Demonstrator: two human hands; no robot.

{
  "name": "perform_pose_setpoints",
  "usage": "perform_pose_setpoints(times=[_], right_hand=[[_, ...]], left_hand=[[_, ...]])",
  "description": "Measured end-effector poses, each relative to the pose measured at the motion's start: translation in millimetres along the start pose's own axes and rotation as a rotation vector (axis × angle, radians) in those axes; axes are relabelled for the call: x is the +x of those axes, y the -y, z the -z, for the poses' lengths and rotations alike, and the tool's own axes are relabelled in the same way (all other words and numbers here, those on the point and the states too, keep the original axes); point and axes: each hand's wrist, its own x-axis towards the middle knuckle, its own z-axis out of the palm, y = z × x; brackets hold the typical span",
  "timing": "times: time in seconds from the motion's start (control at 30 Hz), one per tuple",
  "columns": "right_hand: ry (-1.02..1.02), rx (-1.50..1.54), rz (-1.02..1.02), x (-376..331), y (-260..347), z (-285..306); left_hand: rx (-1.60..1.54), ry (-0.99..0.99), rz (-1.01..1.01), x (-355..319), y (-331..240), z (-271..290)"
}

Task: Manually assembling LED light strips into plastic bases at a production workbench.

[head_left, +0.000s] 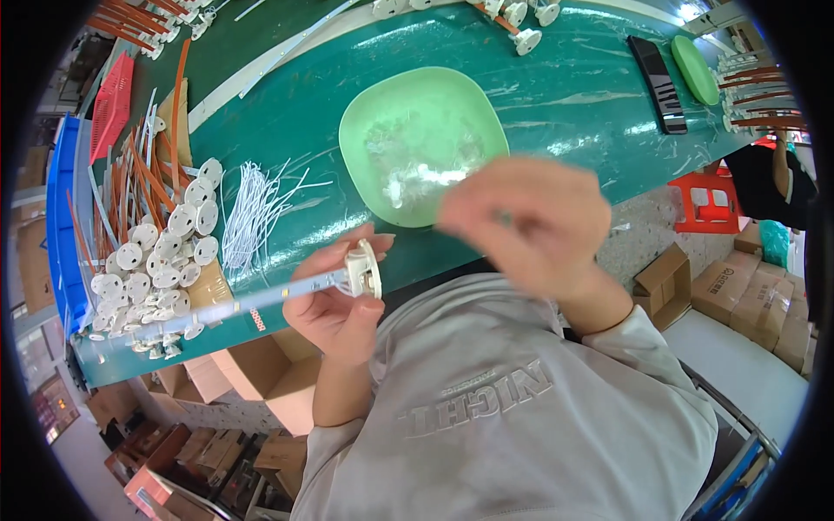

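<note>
Gripping a white disc-shaped fitting [364,269] between thumb and fingers, the left hand [334,300] holds it up just in front of the chest, at the near edge of the green table [565,95]. A pale strip [261,301] runs out from the disc toward the left, over the table edge. The right hand [530,221] is up beside it and smeared by motion blur; its fingers look curled, but I cannot tell whether they pinch anything. Right behind that hand sits a light green square dish [417,122] with small clear bits in its middle. Over on the left of the table lies a heap of white discs [161,252], with orange strips [143,178] fanned out behind them and a bundle of thin white wires [248,213] just beside. A black flat device [658,82] and a green lid [695,68] rest at the far right. Cardboard boxes [747,291] stand on the floor below.
</note>
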Motion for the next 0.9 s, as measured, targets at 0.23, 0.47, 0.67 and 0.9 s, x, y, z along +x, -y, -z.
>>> perform_pose_setpoints(times=[0.23, 0.47, 0.67, 0.9], right_hand=[[0.001, 0.487, 0.059, -41, 4, -25], [0.003, 0.507, 0.109, -44, 1, -30], [0.034, 0.392, 0.192, -45, 2, -33], [0.148, 0.436, 0.318, -43, 0, -23]], left_hand=[[-0.160, -0.036, -0.021, -12, -2, -19], [-0.192, -0.064, 0.007, -23, -2, -26], [-0.153, -0.141, 0.093, -29, -7, -23], [-0.219, 0.122, -0.018, -15, -4, -16]])
